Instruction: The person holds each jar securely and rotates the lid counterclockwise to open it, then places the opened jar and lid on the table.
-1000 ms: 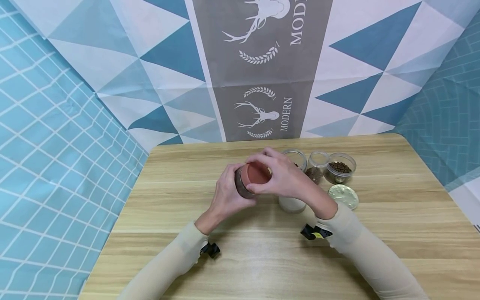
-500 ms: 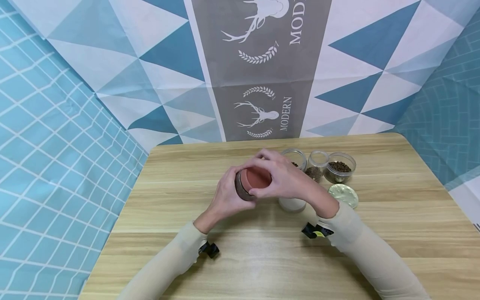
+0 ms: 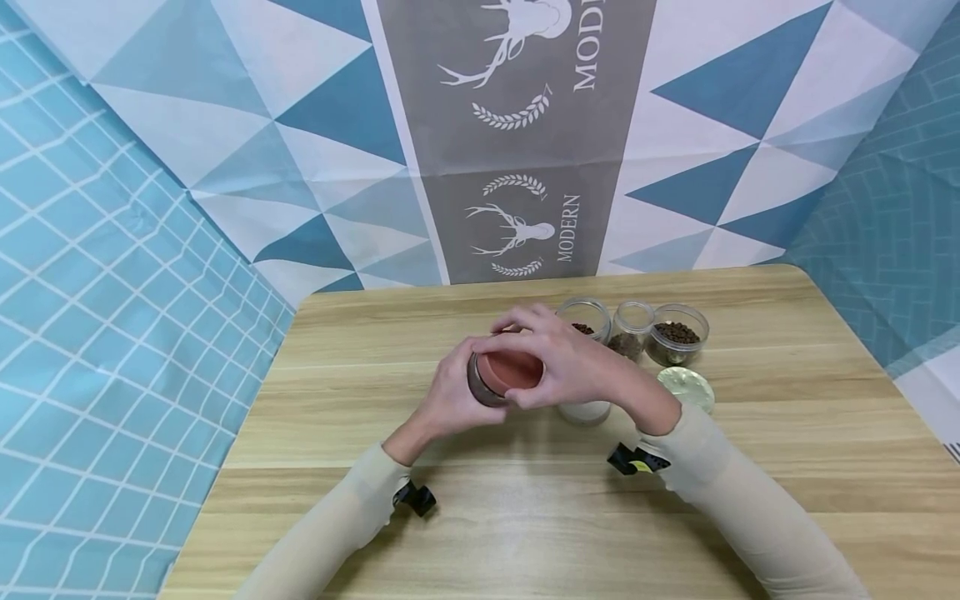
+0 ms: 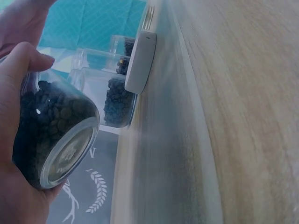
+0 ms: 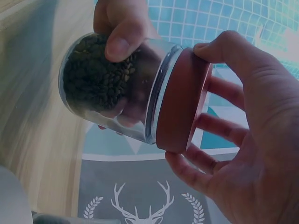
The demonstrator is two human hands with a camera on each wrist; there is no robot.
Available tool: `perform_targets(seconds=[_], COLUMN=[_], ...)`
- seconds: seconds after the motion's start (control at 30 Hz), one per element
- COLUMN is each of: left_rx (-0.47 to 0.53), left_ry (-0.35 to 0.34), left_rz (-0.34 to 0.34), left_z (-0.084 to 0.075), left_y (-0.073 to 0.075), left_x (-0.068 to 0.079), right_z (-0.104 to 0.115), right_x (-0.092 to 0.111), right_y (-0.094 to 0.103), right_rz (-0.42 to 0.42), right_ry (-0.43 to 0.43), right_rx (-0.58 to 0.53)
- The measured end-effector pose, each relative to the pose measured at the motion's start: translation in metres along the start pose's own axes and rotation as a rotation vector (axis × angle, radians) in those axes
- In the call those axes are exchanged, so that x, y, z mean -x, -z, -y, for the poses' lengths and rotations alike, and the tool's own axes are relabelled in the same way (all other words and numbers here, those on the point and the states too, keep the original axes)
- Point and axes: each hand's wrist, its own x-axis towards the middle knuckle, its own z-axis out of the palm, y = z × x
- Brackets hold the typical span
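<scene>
In the head view my left hand [image 3: 453, 398] grips a clear glass jar round its side, over the middle of the table. The jar [image 5: 100, 77] lies tilted in the right wrist view, partly filled with dark beans or seeds. A reddish-brown lid [image 5: 183, 100] sits on the jar's mouth. My right hand [image 3: 570, 360] holds this lid by its rim, thumb on one side and fingers on the other. From the left wrist view the jar's round base [image 4: 67, 151] shows, with my left fingers wrapped round the glass. Whether the lid is fully tight I cannot tell.
Behind my right hand stand a clear jar [image 3: 585, 310], a small jar [image 3: 630, 337] and a low round container [image 3: 677, 333], all with dark contents. A white lid [image 3: 585, 413] and a pale gold lid [image 3: 688, 387] lie on the wooden table [image 3: 510, 533].
My right hand's fingers have shifted round the lid's rim, and the hand has turned slightly. Jar, lid and left hand stay in nearly the same place.
</scene>
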Motion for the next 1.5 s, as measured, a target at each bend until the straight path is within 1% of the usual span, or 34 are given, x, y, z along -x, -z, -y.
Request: perform_targets(seconds=[0.13,0.23,0.43,0.7,0.93,1.07,1.2,1.3,1.4,1.5], left_rx=[0.020,0.028,0.034,0.022,-0.009,-0.010,-0.008,-0.009,-0.021,-0.060], left_ry=[-0.002,0.000,0.001,0.000,0.005,0.003,0.005,0.011,0.007,-0.012], left_rz=[0.031,0.040,0.040,0.022,0.000,-0.024,-0.066,-0.103,-0.138,-0.173], left_z=[0.001,0.002,0.004,0.006,0.006,0.004,0.004,0.003,0.002,0.001], left_y=[0.001,0.001,-0.001,0.000,0.001,0.002,0.001,0.001,0.000,-0.002], left_x=[0.001,0.001,0.002,0.002,0.002,0.002,0.003,0.003,0.003,0.004], right_z=[-0.001,-0.001,-0.001,0.002,0.002,0.001,0.002,0.003,0.006,0.009], right_x=[0.001,0.002,0.002,0.003,0.002,0.002,0.003,0.003,0.003,0.002], right_y=[0.000,-0.001,-0.002,-0.001,0.002,0.003,0.004,0.003,0.000,-0.003], right_rz=[0.010,0.019,0.046,0.069,0.037,0.008,-0.040,-0.071,-0.101,-0.118], right_ry=[0.055,0.065,0.043,0.000,-0.023,-0.044,-0.091,-0.156,-0.266,-0.420], right_rx=[0.002,0.005,-0.013,-0.030,-0.018,-0.001,0.013,0.002,-0.013,-0.034])
